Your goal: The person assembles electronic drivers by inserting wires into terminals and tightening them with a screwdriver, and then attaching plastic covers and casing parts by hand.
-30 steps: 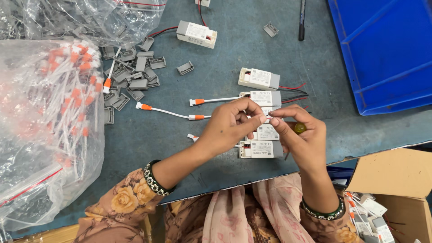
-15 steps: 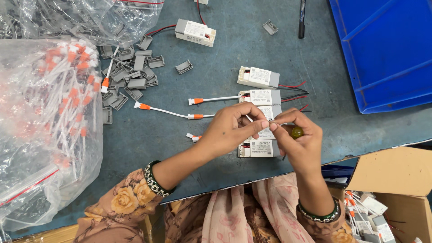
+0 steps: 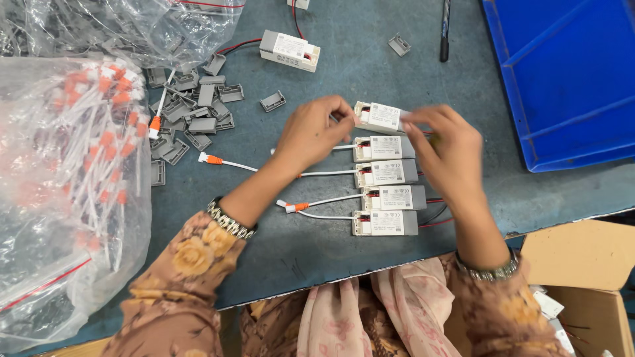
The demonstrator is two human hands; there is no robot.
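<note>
A grey surface [image 3: 344, 79] carries a blue tray [image 3: 569, 73] at your right and a clear bag of white cables [image 3: 66, 185] at your left. Four small white boxes [image 3: 387, 185] lie stacked in a row. Your left hand [image 3: 311, 132] and right hand [image 3: 446, 149] each grip an end of a fifth white box [image 3: 380, 117], just above the row

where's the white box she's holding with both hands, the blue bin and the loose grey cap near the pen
white box [image 3: 382, 117], head view, on its labelled top face between the two hands
blue bin [image 3: 569, 79], head view, on its bare floor
grey cap [image 3: 399, 45], head view, on its middle
</note>
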